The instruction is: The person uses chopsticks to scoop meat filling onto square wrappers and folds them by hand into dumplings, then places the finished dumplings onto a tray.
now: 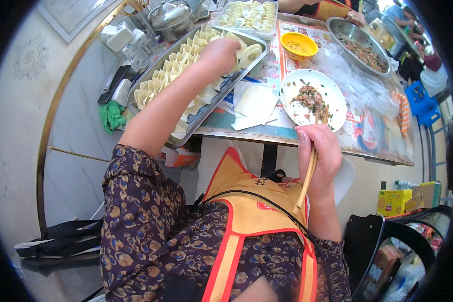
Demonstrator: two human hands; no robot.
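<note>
My left hand (220, 56) is over the far end of a metal tray (205, 115) filled with rows of folded wontons (175, 70). Its fingertips are hidden among the wontons there, so whether they pinch one cannot be told. A pair of wooden chopsticks (308, 177) is held in my right hand (322, 156). The chopstick tips reach into the minced meat filling (310, 100) with green bits on a white plate (334, 90). Between tray and plate lies a stack of square wonton wrappers (257, 102).
A yellow bowl (299, 46), a clear plastic bag (347, 75) and a steel basin (362, 47) of filling stand beyond the plate. Behind the tray are a plastic box (248, 17) of dumplings and a metal kettle (171, 19). Another person's arm (296, 5) shows across the table.
</note>
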